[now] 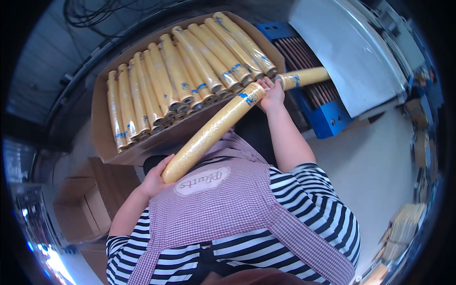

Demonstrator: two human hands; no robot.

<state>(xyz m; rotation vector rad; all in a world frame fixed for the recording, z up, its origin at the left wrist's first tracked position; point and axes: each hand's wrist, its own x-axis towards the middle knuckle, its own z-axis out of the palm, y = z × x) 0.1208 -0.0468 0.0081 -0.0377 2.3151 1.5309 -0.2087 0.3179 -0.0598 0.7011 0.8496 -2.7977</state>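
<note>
A long yellow roll (213,130) in clear shiny wrap, with a blue printed patch near its upper end, lies slantwise in front of my apron. My left hand (156,179) is closed round its lower left end. At the other end, my right hand (272,96) grips the roll by its tip, with the fingers partly hidden. Just beyond those fingers, a second yellow roll (306,77) sticks out from under a metal cover. Its near end is close to my fingertips; whether they touch it I cannot tell.
A large open cardboard box (102,114) full of similar yellow rolls (164,78) stands ahead. To its right is a blue-framed roller conveyor (327,118) under a silvery metal cover (351,52). An open carton (85,204) sits at lower left, and black cables (90,19) hang at the far left.
</note>
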